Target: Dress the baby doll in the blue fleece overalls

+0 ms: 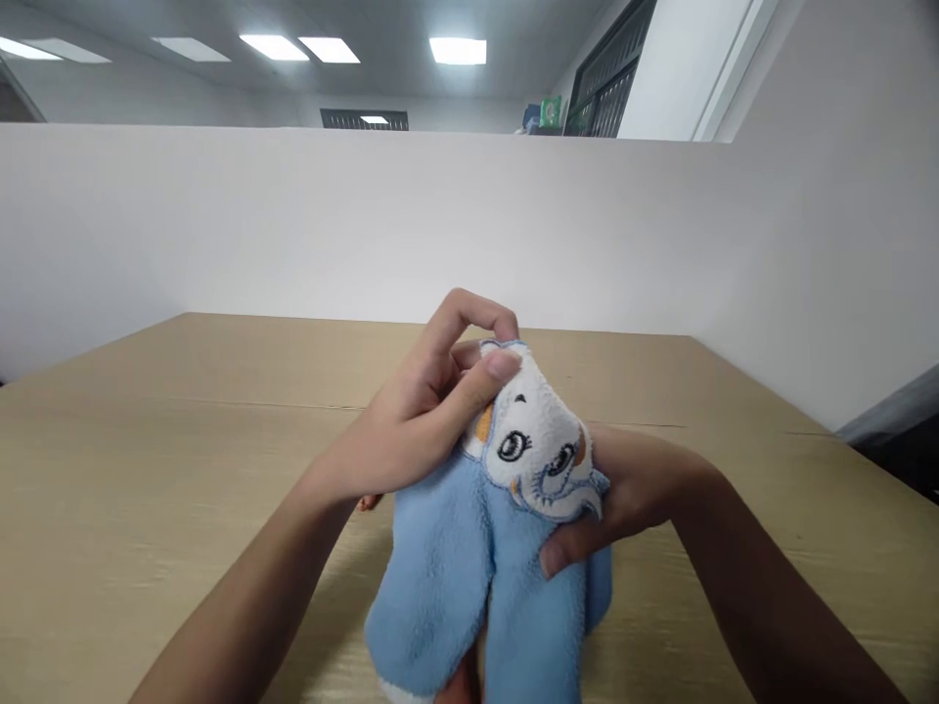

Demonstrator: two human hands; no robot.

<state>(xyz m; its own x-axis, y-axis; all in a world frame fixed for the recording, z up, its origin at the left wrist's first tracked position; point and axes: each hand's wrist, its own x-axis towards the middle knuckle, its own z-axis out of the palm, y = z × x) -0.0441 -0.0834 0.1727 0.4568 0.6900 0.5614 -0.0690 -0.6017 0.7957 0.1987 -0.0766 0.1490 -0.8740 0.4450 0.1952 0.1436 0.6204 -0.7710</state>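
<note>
A light blue fluffy towel [447, 577] with a white embroidered cartoon face [543, 440] is held up over the wooden table [147, 469]. My left hand [418, 411] pinches the towel's top edge between thumb and fingers. My right hand [623, 489] grips the towel from the right side and from behind, its thumb pressed on the blue cloth below the face. The towel hangs down in two folds toward the bottom of the view.
White partition walls [293, 225] close off the table at the back and on the right. Beyond them are ceiling lights [455, 49] and a dark window grille [608, 88]. The table's right edge [843, 440] meets a dark floor area.
</note>
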